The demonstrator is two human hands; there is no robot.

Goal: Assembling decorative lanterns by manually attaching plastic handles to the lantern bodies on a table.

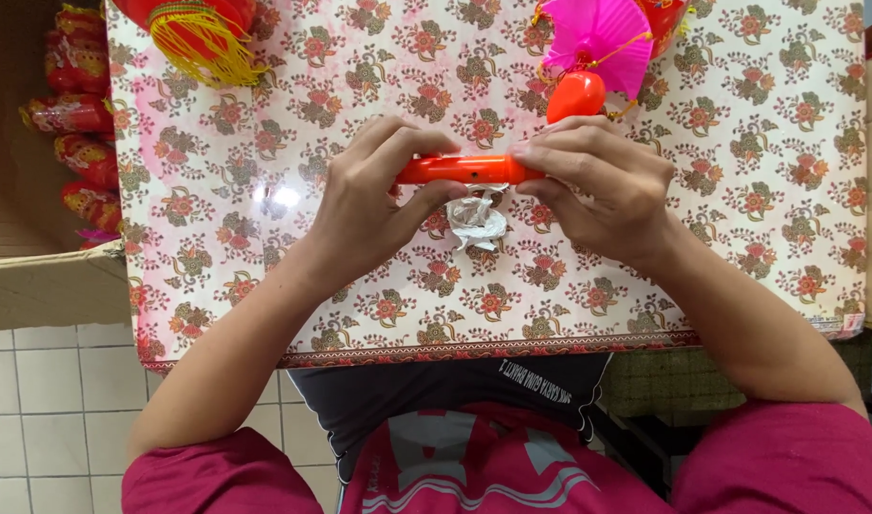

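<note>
Both my hands hold a short orange plastic rod [466, 169] level above the floral tablecloth [741, 219]. My left hand [369, 205] pinches its left end between thumb and fingers. My right hand [603, 186] grips the right end, fingers curled over it. A crumpled piece of clear wrapping [476, 221] hangs or lies just under the rod, between my hands. Beyond my right hand lies a pink paper fan ornament [603, 38] with an orange-red bulb [576, 95] attached.
A red lantern with a yellow tassel [203, 38] sits at the far left of the table. A cardboard box [36, 276] at the left holds several red wrapped ornaments [79, 143]. Tiled floor [46, 400] shows below the table's near edge.
</note>
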